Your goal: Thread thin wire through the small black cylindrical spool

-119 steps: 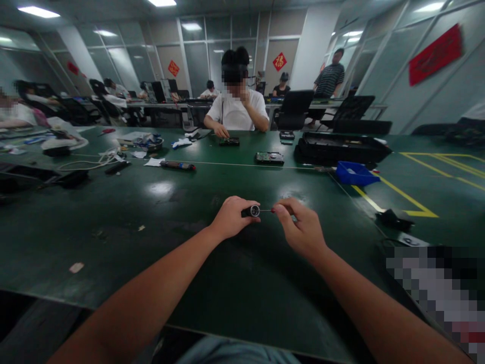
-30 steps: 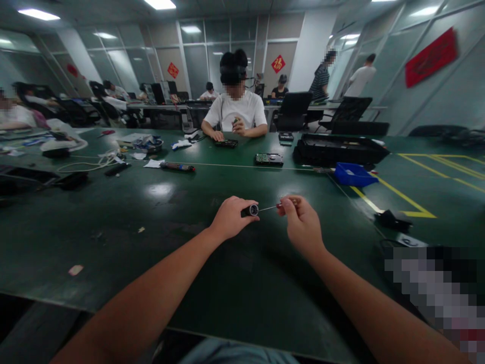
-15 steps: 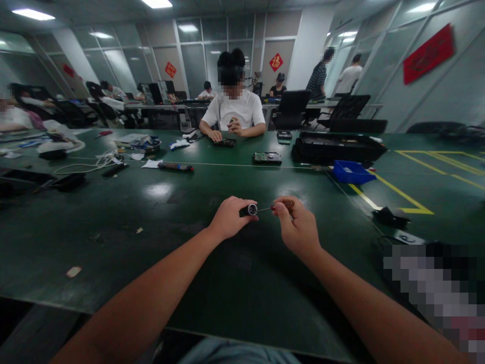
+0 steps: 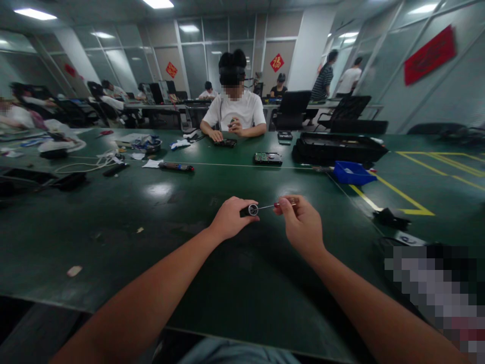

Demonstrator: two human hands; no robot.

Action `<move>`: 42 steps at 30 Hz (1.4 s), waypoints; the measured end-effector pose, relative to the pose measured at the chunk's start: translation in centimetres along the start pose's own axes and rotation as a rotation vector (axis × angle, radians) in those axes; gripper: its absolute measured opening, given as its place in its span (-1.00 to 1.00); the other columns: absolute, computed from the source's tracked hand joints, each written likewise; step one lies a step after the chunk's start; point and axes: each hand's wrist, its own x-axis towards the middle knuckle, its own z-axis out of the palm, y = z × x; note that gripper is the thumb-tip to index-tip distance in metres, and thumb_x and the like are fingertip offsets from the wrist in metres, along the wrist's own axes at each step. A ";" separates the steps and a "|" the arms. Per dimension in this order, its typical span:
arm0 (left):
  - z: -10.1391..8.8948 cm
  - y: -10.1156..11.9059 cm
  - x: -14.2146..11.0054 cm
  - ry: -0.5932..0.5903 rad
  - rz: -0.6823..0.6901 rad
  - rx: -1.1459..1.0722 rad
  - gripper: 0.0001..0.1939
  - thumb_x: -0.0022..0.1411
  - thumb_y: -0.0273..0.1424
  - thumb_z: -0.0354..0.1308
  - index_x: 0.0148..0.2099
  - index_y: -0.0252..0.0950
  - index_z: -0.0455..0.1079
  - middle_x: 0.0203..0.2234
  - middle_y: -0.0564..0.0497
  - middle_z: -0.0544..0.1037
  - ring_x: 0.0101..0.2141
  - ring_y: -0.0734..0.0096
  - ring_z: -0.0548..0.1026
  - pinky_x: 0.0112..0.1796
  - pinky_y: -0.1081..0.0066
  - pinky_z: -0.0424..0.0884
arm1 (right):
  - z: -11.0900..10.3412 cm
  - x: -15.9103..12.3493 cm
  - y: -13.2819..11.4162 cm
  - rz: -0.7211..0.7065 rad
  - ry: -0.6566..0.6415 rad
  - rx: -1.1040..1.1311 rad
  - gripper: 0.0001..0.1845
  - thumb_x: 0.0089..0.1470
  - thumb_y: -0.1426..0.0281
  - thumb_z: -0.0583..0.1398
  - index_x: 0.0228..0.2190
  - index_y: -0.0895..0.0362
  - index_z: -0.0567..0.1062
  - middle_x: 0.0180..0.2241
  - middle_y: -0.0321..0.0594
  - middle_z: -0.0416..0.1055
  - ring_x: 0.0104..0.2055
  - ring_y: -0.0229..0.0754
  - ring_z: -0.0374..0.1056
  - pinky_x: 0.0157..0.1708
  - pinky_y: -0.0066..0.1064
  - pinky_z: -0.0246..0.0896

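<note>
My left hand (image 4: pixel 229 218) is closed around a short black cylinder (image 4: pixel 253 210) whose round, silver-rimmed open end faces me and to the right. In my right hand (image 4: pixel 304 225), pinched between thumb and fingers, is a screwdriver (image 4: pixel 277 205) with a red part on its handle. Its thin metal shaft points left and meets the cylinder's end; whether the tip is inside or only touching, I cannot tell. Both hands are above the dark green table (image 4: pixel 212 278). Most of the cylinder's body and the handle are hidden by my fingers.
Beyond my hands lie a hard drive (image 4: pixel 268 158), a pen-shaped tool (image 4: pixel 177 166), a blue bin (image 4: pixel 353 173) and a long black tray (image 4: pixel 337 145). A co-worker (image 4: pixel 234 108) sits opposite, handling another device (image 4: pixel 225 143). A black object (image 4: pixel 392 218) lies to the right.
My right hand has shifted slightly right and turned with the screwdriver, so more of its shaft shows. My left hand and the cylinder have barely moved.
</note>
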 end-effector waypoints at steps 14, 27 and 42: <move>0.0 0.0 0.0 -0.011 0.006 -0.008 -0.58 0.17 -0.23 0.38 0.08 -0.14 0.52 -0.08 0.01 0.62 -0.07 0.19 0.49 -0.02 0.17 0.40 | -0.4 0.0 -0.6 -0.066 -0.006 -0.206 -0.62 0.15 0.07 0.25 -0.53 0.07 0.45 -0.62 -0.31 0.44 -0.58 -0.23 0.33 -0.52 -0.37 0.15; 0.1 -0.3 0.0 -0.011 0.028 0.002 -0.59 0.17 -0.26 0.39 0.06 -0.19 0.52 -0.10 0.00 0.63 -0.10 0.22 0.49 -0.03 0.21 0.38 | -0.5 -0.3 -0.5 -0.197 -0.201 -0.119 -0.79 0.23 0.29 0.14 -0.12 0.08 0.43 -0.31 -0.18 0.53 -0.30 -0.11 0.50 -0.30 -0.29 0.35; -0.6 0.2 0.2 -0.024 0.072 0.039 -0.60 0.20 -0.28 0.37 0.08 -0.16 0.50 -0.06 -0.01 0.62 -0.05 0.19 0.49 -0.01 0.17 0.37 | 0.8 0.7 1.8 0.189 -0.033 0.414 -0.67 0.23 0.08 0.15 -0.25 0.09 0.48 -0.35 -0.18 0.51 -0.33 -0.13 0.47 -0.23 -0.18 0.46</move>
